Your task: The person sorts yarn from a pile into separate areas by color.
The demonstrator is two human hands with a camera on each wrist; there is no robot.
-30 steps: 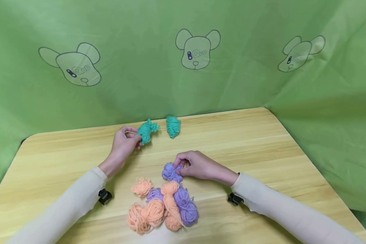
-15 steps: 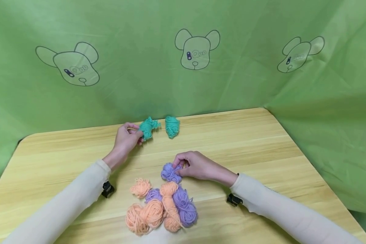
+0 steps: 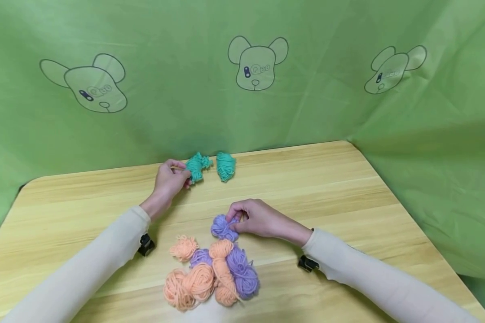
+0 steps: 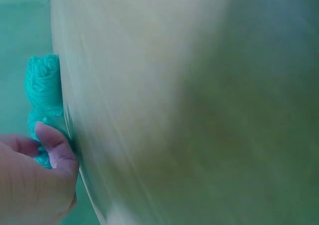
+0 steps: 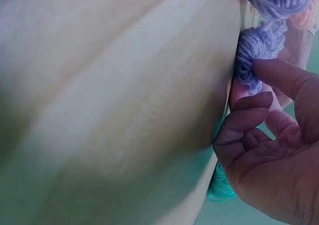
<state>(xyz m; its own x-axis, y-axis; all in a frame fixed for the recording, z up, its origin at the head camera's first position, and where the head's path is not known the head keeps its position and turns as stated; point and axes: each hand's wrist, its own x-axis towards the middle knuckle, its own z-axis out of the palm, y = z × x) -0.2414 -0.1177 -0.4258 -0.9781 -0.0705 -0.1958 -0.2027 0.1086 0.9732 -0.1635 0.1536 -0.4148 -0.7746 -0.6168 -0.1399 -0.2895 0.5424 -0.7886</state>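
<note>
At the back of the table my left hand pinches a teal yarn bundle by its left side; a frayed tuft sticks out on its right. A second teal yarn bundle lies just to the right of it. Nearer the middle, my right hand pinches a small purple yarn bundle between thumb and fingers. In the right wrist view, the thumb lies over this purple bundle. The left wrist view has my left thumb and finger around the teal bundle, partly hiding it.
Close below the right hand sits a cluster of peach yarn bundles and purple yarn bundles. A loose peach bundle lies at its upper left. Green printed cloth hangs behind the wooden table and along its right side.
My left hand has moved the teal bundle slightly back and right, closer to the other teal one. The right hand keeps its pinch on the purple bundle. The head view has shifted slightly.
</note>
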